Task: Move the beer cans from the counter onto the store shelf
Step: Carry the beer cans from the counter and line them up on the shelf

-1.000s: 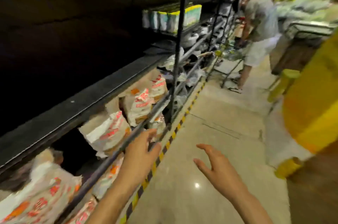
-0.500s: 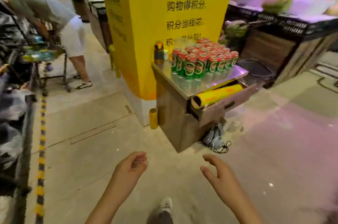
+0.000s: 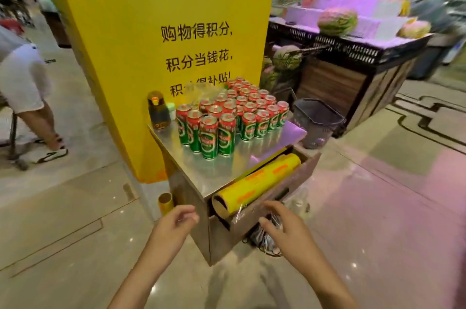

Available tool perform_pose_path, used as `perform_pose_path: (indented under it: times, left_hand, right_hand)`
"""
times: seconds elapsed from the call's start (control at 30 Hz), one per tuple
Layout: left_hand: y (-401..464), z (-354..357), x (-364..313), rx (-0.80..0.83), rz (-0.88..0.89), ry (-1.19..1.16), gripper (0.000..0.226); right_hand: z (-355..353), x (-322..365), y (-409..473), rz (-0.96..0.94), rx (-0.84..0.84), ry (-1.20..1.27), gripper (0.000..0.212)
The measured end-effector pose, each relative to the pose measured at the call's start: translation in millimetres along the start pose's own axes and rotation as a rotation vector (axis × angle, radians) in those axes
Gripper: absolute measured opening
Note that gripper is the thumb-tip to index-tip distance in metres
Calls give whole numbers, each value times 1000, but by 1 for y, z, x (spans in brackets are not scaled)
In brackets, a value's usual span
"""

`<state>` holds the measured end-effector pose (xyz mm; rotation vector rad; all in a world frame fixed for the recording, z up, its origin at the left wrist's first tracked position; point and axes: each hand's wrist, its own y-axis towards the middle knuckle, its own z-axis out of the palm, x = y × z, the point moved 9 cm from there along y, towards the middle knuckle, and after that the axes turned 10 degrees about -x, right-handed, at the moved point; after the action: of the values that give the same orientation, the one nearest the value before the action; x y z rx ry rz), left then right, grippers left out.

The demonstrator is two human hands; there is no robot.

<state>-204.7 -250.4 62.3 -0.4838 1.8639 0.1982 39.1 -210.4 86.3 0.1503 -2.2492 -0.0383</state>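
1. The beer cans (image 3: 228, 117) stand upright in a tight block on the steel worktop (image 3: 216, 170), against the yellow pillar (image 3: 156, 56). Their long axes are vertical. Four of them sit apart at the front left, nearest the person.

2. Both hands are low in the view, in front of the worktop's near corner and below its top. The cans lie ahead of and above them, well apart from either hand.

3. The left hand (image 3: 171, 229) hangs just left of the corner; its grip is loosely curled, thumb and forefinger near each other, and it holds nothing.

4. The right hand (image 3: 285, 231) is in front of the open drawer (image 3: 267, 205), where a yellow roll of cling film (image 3: 257, 182) lies on its side. Its fingers are spread and relaxed. It grips nothing; whether a fingertip brushes the loose film at the drawer front cannot be told.

5. By my judgement the left hand is slightly nearer the four front cans, while the right lines up better with the larger block behind. Either must rise over the worktop edge and close round a can from the side.

6. A dark bottle (image 3: 158, 113) stands at the back left of the worktop, just beside the cans. The store shelf is not in view, and the cans visible here have not yet been moved.
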Motion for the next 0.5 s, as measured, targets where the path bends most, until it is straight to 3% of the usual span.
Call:
perform_pose_path:
  times: [0.17, 0.27, 0.5]
  left_hand:
    - [60, 77, -50, 27, 11, -44, 17]
    - [90, 110, -64, -20, -23, -81, 34]
    - [125, 136, -51, -240, -138, -93, 18]
  right_hand:
    - [-15, -57, 78, 37, 73, -2, 36]
    - [-15, -82, 130, 25, 158, 3, 37]
    - [15, -91, 233, -74, 402, 36, 43]
